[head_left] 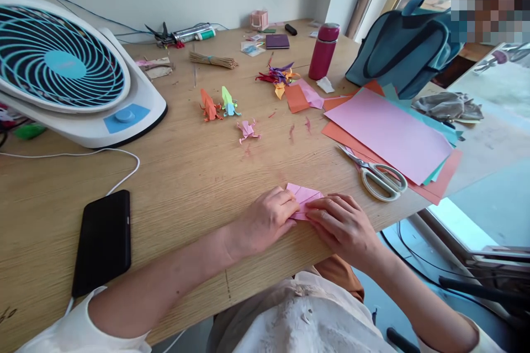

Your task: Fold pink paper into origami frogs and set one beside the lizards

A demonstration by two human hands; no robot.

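A small folded sheet of pink paper (pixel 303 196) with visible crease lines lies at the table's front edge. My left hand (pixel 269 215) grips its left side, the fingers pressed together on it. From the right, my right hand (pixel 342 226) presses its fingertips onto the paper's right part. Both thumbs are partly hidden. Beyond my hands stands a small pink origami frog (pixel 248 130). Behind it are an orange origami figure (pixel 210 105) and a green-and-blue one (pixel 229 102). Scissors (pixel 379 174) with cream handles lie to the right of my right hand.
Coloured paper sheets (pixel 389 127) are stacked at the right, near a teal bag (pixel 401 49) and a magenta bottle (pixel 324 52). A white fan (pixel 83 66) stands at the left, behind a black phone (pixel 101 242) on a white cable. Paper scraps (pixel 279 77) lie farther back.
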